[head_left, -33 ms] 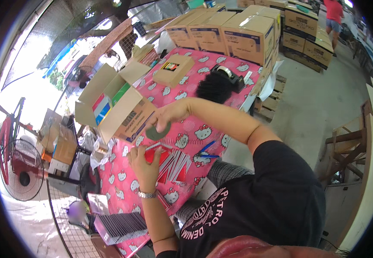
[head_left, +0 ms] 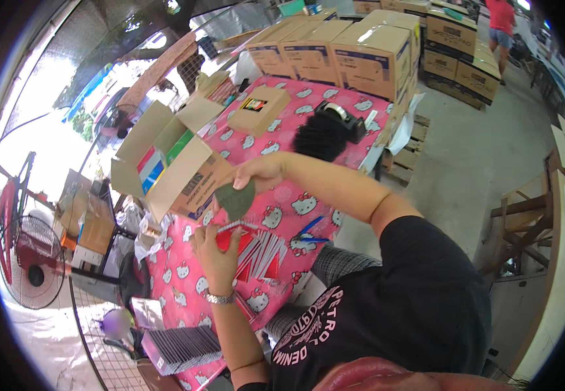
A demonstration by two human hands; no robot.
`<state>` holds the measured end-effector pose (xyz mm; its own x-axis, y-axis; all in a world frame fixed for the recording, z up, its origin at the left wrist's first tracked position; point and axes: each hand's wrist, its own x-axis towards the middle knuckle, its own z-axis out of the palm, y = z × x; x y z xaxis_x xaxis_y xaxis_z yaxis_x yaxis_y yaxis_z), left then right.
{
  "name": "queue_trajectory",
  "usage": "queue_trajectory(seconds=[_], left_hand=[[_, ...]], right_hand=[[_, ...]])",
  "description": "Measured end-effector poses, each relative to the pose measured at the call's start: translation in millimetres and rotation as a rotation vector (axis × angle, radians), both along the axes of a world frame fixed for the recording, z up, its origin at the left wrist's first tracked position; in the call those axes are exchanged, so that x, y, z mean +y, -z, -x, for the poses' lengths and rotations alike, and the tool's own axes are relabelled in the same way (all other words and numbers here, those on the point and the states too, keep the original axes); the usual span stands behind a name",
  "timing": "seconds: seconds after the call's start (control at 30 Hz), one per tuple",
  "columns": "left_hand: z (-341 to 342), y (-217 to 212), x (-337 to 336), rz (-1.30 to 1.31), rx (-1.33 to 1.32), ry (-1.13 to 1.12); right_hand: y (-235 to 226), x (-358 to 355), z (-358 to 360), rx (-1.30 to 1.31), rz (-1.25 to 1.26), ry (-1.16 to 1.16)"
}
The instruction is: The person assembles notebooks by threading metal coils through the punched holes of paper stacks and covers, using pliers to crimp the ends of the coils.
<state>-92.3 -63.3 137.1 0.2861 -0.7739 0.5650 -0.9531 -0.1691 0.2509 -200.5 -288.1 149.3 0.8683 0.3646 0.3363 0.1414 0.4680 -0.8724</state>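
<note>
In my right hand (head_left: 260,174) is a flat dark green-grey piece with an angled lower edge (head_left: 237,202), pinched at its top between thumb and fingers, above the table. What it is made of I cannot tell. My left hand (head_left: 217,257), with a metal watch on the wrist, rests at the left end of a fanned row of thin red-and-white booklets (head_left: 261,254). Its thumb and fingers are apart, touching a red booklet (head_left: 228,238). Blue pens (head_left: 310,229) lie right of the booklets.
An open carton (head_left: 191,186) with colourful packs stands left of my right hand. Farther back are a small brown box (head_left: 258,112), a black bristly bundle (head_left: 319,137) and a tape dispenser (head_left: 344,117). Stacked cartons (head_left: 370,58) line the far edge; dark-edged pads (head_left: 181,345) stand near left.
The green-grey piece has turned, showing a broader face. A dark coil-like line beside it no longer shows. My left hand stays by the booklets.
</note>
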Motion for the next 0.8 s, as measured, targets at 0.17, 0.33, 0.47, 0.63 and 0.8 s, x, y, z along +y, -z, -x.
queue_trajectory(seconds=[0.17,0.33,0.47,0.63,0.8], left_hand=[[-3,-1,-1,0.000,-0.015,0.086],[2,-4,0,-0.009,0.026,0.083],[-4,-5,0,-0.008,0.046,0.068],[-5,-5,4,-0.004,0.109,0.052],[-5,-7,-1,-0.055,0.173,0.058]], right_hand=[[-11,10,-2,-0.087,0.695,0.368],[-14,8,-8,-0.008,0.749,0.226],[-12,9,-14,0.012,0.391,0.084],[-4,14,-23,0.024,0.185,0.141],[7,-7,-42,0.017,0.444,0.239]])
